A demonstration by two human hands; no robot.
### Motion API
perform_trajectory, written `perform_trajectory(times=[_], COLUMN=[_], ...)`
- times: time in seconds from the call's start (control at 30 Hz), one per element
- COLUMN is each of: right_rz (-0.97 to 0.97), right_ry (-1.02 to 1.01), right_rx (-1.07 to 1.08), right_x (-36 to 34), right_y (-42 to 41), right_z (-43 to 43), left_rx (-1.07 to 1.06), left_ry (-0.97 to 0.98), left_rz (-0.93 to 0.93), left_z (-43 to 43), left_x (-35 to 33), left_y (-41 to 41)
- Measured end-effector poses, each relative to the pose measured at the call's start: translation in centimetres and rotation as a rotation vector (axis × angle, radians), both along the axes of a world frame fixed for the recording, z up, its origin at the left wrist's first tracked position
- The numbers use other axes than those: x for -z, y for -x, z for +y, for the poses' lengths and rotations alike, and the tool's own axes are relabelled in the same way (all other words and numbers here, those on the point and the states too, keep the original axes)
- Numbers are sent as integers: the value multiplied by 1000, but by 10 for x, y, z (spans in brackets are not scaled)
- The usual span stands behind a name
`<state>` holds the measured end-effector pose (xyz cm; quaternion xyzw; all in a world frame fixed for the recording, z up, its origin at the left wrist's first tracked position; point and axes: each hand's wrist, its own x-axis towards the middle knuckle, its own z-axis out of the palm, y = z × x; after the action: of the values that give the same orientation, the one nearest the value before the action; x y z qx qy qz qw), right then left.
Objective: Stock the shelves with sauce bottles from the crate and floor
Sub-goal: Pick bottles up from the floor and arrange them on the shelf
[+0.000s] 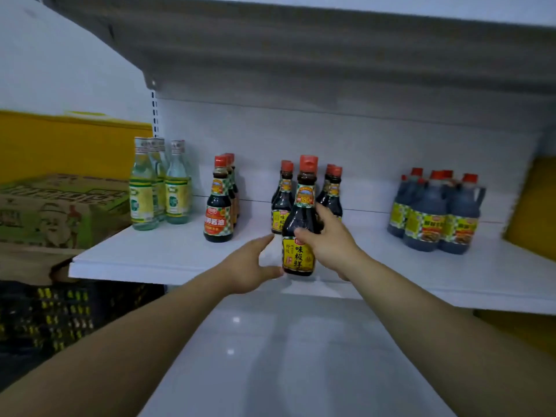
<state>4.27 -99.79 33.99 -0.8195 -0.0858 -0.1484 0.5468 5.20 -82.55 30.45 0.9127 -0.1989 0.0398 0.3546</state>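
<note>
right hand (326, 240) grips a dark sauce bottle (299, 224) with a yellow label, upright at the front edge of the white shelf (168, 251), just before two rows of matching bottles (282, 203). left hand (251, 267) hangs beside its base, fingers straight, holding nothing. clear bottles (156, 188) stand far left, handled jugs (436, 215) right.

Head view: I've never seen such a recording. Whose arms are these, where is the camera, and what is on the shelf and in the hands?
The camera is worn on a person's head, looking forward and down, so both bare arms reach in from below. The right hand grips a yellow-labelled sauce bottle at the front of the white shelf. The left hand is open beside it. Behind stand matching bottles, with clear bottles at left and dark jugs at right.
</note>
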Motion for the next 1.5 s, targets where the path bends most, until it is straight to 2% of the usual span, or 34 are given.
perform_trajectory(times=[0.1, 0.17, 0.4, 0.6, 0.9, 1.5], right_rz=[19, 36, 58, -16, 2, 23], right_ry=[-21, -18, -53, 96, -1, 21], right_rx=[59, 75, 82, 95, 79, 109], right_x=[13, 20, 32, 50, 52, 55], right_y=[-16, -26, -64, -104, -156, -188], right_z=[-27, -40, -44, -16, 6, 4], left_rx=[-71, -100, -101, -116, -106, -101], left_ry=[-383, -540, -697, -684, -643, -663], left_rz=[9, 2, 67, 100, 86, 85], left_z=[-6, -6, 2, 7, 11, 9], left_x=[20, 28, 30, 41, 44, 43], left_y=[-32, -48, -87, -98, -104, -104])
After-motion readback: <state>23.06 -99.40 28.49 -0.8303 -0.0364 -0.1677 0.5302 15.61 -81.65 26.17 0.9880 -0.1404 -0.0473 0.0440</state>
